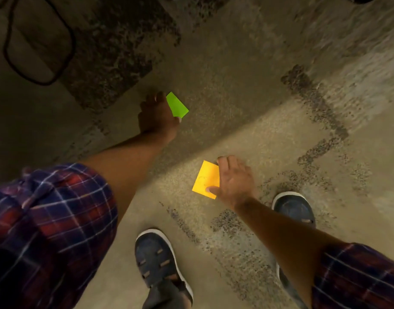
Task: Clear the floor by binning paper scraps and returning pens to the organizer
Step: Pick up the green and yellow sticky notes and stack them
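I look straight down at a speckled stone floor. My left hand (157, 115) reaches forward and pinches a green paper scrap (177, 105) between thumb and fingers; part of the scrap is hidden behind the hand. My right hand (232, 179) grips a yellow paper scrap (206, 179) by its right edge, thumb on top, low over the floor. Whether either scrap still touches the floor I cannot tell. No pens, bin or organizer are in view.
My two feet in dark sandals (156, 262) (295, 208) stand on the floor below the hands. A black cable loop (39, 44) lies at the upper left. Dark speckled bands (115, 47) cross the pale floor (280, 121).
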{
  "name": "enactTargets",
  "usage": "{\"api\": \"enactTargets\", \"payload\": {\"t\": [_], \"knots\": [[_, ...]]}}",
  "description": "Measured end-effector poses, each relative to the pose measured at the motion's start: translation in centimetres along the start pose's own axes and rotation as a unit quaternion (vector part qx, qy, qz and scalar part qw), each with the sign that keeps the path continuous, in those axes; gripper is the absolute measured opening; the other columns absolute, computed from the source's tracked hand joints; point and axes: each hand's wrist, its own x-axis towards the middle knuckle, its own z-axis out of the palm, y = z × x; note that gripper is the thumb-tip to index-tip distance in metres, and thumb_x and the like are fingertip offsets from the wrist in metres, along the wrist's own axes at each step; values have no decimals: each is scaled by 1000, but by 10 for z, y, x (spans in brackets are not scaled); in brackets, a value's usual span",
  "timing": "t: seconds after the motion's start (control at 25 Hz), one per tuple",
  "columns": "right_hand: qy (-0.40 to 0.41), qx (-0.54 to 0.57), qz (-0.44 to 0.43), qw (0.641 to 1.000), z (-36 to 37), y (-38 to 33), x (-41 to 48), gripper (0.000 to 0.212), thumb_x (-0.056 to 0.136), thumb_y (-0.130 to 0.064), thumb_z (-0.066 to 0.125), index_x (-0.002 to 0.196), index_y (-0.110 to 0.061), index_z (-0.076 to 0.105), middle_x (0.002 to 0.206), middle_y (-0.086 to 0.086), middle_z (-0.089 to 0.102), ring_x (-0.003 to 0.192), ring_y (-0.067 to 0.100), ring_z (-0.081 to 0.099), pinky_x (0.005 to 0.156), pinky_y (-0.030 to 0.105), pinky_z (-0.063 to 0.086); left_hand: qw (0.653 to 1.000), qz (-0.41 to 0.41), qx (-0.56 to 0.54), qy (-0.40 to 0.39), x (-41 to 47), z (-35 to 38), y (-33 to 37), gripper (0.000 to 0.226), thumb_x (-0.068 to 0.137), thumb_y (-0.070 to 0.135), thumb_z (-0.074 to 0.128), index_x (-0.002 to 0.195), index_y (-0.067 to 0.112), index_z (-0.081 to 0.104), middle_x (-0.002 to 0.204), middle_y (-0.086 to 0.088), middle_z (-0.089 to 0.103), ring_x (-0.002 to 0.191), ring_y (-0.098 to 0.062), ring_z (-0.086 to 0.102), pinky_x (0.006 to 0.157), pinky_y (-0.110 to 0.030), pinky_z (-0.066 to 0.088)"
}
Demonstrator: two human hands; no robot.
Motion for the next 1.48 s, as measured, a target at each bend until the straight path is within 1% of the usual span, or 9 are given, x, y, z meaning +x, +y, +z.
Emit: {"api": "enactTargets", "payload": {"t": [0.2, 0.4, 0.6, 0.68, 0.8, 0.96, 1.04, 1.2, 1.48], "knots": [[-11, 2, 38, 999, 4, -7, 0, 80, 61, -65, 84, 118, -24, 46, 118, 3, 58, 111, 27, 59, 91, 44, 46, 998, -7, 67, 20, 5, 16, -4, 86, 85, 38, 80, 153, 6, 36, 159, -21, 38, 142, -43, 41, 108, -52, 43], [-86, 55, 43, 994, -3, -5, 3, 57, 83, -54, 73, 128, -23, 58, 128, 6, 59, 119, 27, 57, 99, 40, 44, 999, -46, -22, 1, 11, 10, -8, 79, 77, 33, 88, 139, 7, 48, 146, -19, 51, 135, -41, 50, 104, -52, 47], [-78, 252, 120, 957, -26, 6, -14, 26, 94, -28, 64, 115, -13, 62, 105, 18, 72, 98, 37, 68, 70, 32, 42, 990, -44, -136, -3, -30, 10, -19, 29, 86, 18, 77, 109, 6, 63, 118, -21, 71, 113, -40, 67, 85, -43, 52], [-61, 289, 145, 944, -45, 7, -27, 22, 98, -23, 58, 115, -11, 63, 103, 19, 72, 93, 37, 69, 70, 29, 42, 983, -38, -176, -20, -57, 2, -21, 18, 87, 18, 76, 97, 4, 70, 99, -19, 74, 98, -36, 71, 72, -37, 47], [-57, 405, 188, 893, -84, -1, -46, 17, 103, -18, 52, 111, -9, 64, 102, 21, 70, 82, 38, 73, 72, 47, 64, 974, -16, -227, -18, -106, -27, -14, 16, 88, 21, 75, 90, 5, 74, 81, -16, 75, 72, -30, 67, 61, -29, 38], [-47, 547, 220, 807, -157, -20, -75, 20, 105, -10, 49, 93, -13, 64, 108, 25, 72, 85, 38, 75, 70, 48, 66, 963, 27, -266, 47, -172, -98, -1, 18, 93, 26, 70, 89, 10, 78, 71, -15, 72, 68, -34, 68, 61, -37, 48], [-48, 605, 226, 762, -203, -34, -89, 22, 105, -9, 48, 94, -16, 65, 108, 24, 74, 83, 33, 75, 68, 41, 66, 960, 71, -250, 100, -203, -142, 5, 17, 96, 19, 66, 89, 10, 79, 74, -14, 72, 73, -34, 68, 65, -37, 44], [-73, 677, 186, 708, -299, -69, -126, 20, 106, -12, 49, 117, -8, 66, 102, 19, 74, 74, 21, 73, 62, 31, 63, 963, 160, -172, 132, -264, -231, 24, 24, 98, 13, 64, 117, 10, 78, 110, -10, 75, 96, -32, 65, 90, -40, 54], [-73, 739, 73, 666, -441, -108, -183, 37, 99, 6, 40, 99, -11, 73, 83, 13, 75, 64, 18, 69, 58, 32, 61, 974, 174, 32, 142, -334, -350, 51, 47, 97, 55, 45, 126, 28, 69, 117, 4, 65, 101, -24, 61, 78, -41, 52]]}}
